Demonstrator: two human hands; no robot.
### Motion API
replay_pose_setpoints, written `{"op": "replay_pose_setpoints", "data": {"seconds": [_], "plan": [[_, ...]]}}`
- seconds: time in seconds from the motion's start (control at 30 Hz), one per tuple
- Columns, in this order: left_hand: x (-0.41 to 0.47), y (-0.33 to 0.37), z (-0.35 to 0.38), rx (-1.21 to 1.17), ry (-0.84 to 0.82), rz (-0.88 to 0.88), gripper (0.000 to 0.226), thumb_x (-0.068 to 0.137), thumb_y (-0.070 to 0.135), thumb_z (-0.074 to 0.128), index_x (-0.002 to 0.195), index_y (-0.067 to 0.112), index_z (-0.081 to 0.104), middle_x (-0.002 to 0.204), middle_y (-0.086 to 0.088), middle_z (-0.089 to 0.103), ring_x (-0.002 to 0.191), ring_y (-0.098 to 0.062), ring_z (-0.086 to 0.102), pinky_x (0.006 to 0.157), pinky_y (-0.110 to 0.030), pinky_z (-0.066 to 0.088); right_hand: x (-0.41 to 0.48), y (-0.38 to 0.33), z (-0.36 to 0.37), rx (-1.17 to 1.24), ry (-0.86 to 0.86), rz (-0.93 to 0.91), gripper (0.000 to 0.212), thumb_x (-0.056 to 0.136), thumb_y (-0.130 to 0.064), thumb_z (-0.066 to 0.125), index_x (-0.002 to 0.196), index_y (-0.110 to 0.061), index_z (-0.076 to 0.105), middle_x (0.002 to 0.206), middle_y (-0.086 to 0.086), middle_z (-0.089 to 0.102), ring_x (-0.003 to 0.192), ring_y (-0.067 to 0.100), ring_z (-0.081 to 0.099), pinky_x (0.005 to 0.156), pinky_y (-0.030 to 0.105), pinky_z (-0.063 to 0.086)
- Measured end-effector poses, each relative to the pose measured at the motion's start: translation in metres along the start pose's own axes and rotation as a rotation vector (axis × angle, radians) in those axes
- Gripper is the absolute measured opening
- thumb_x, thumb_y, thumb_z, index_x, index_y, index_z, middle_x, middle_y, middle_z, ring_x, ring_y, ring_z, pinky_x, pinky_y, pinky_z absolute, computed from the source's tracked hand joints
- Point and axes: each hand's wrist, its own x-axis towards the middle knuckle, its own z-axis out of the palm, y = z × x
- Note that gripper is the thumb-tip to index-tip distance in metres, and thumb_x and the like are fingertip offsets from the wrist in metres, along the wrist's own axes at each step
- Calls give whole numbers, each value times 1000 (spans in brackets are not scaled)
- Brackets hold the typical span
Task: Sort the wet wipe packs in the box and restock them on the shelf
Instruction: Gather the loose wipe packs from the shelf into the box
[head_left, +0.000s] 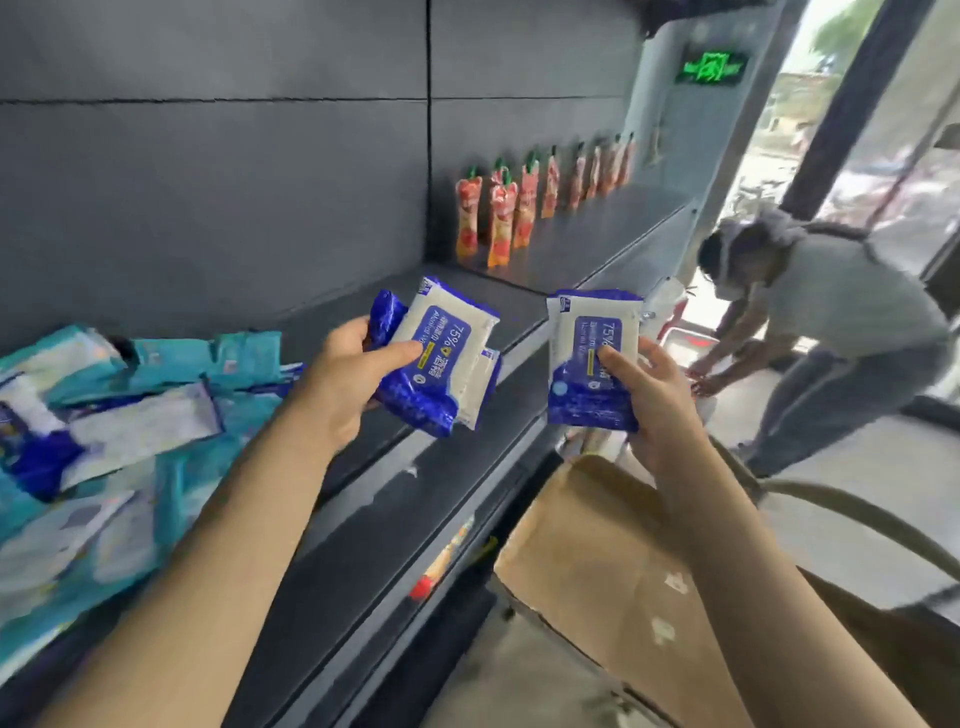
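Held: a small stack of blue-and-white soft plastic wet wipe packs (447, 374), pinched between the thumb and curled fingers of my left hand (337, 384), over the dark grey shelf (519, 301). One matching single pack (582, 405) is gripped the same way in my right hand (649, 410), above the brown cardboard box (597, 545). Handling, in my judgement: square the edges, keep labels facing one way, and set them on bare shelf apart from the loose heap of teal packs (156, 364) before letting go.
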Motion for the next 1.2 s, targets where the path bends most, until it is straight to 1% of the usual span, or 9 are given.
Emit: {"op": "replay_pose_setpoints", "data": {"seconds": [0.13, 0.27, 0.47, 0.57, 0.67, 0.87, 0.97, 1.1, 1.2], "plan": [[16, -69, 133, -31, -127, -137, 19, 88, 5, 67, 102, 18, 64, 85, 5, 76, 71, -11, 73, 50, -20, 53, 18, 16, -145, -117, 176, 83, 39, 88, -21, 72, 125, -14, 59, 108, 10, 73, 93, 26, 73, 80, 42, 59], [17, -171, 233, -2, -212, -353, 21, 88, 7, 69, 106, 16, 64, 93, -1, 77, 80, -17, 74, 60, -27, 56, 19, 64, -269, -134, 362, 275, 33, 87, -22, 72, 117, -17, 59, 101, 5, 73, 76, 14, 75, 55, 24, 57], [-10, -348, 324, 149, -282, -753, 26, 86, 9, 72, 110, 15, 63, 102, -7, 75, 87, -22, 74, 71, -37, 57, 24, 196, -393, -196, 593, 559, 36, 92, -18, 68, 125, -10, 57, 109, 12, 70, 89, 26, 72, 74, 38, 60], [-19, -435, 349, 235, -317, -876, 27, 87, 7, 71, 110, 15, 61, 102, -7, 73, 83, -19, 72, 62, -29, 55, 42, 275, -426, -222, 637, 668, 39, 90, -18, 71, 124, -11, 56, 102, 5, 69, 81, 19, 70, 59, 27, 58], [-16, -511, 366, 334, -358, -938, 26, 87, 4, 70, 106, 20, 60, 103, -2, 70, 89, -18, 68, 68, -29, 54, 68, 350, -448, -268, 624, 750, 35, 91, -19, 70, 122, -13, 56, 98, -1, 68, 75, 13, 68, 46, 18, 50], [10, -617, 389, 435, -408, -994, 26, 88, 3, 68, 109, 14, 58, 104, -6, 69, 88, -20, 66, 73, -28, 52, 126, 465, -462, -353, 548, 801, 33, 91, -19, 67, 122, -14, 57, 113, 5, 68, 91, 22, 69, 72, 34, 57], [15, -646, 398, 406, -403, -1062, 27, 90, 5, 67, 115, 8, 57, 112, -12, 68, 96, -26, 67, 85, -35, 54, 145, 494, -461, -351, 583, 780, 32, 91, -16, 67, 122, -14, 58, 107, 3, 69, 85, 16, 67, 67, 26, 56], [14, -655, 400, 532, -621, -1033, 27, 90, 8, 67, 113, 16, 55, 120, -10, 67, 99, -19, 64, 90, -31, 50, 151, 496, -463, -506, 526, 756, 30, 91, -11, 61, 118, -24, 63, 106, -4, 69, 81, -5, 64, 69, 14, 52], [22, -642, 397, 643, -799, -985, 55, 89, 11, 68, 139, 11, 45, 140, -5, 55, 118, -16, 57, 99, -26, 43, 153, 470, -463, -743, 381, 731, 40, 91, -13, 63, 131, -15, 59, 108, -6, 63, 92, -3, 60, 64, 0, 35]]}}
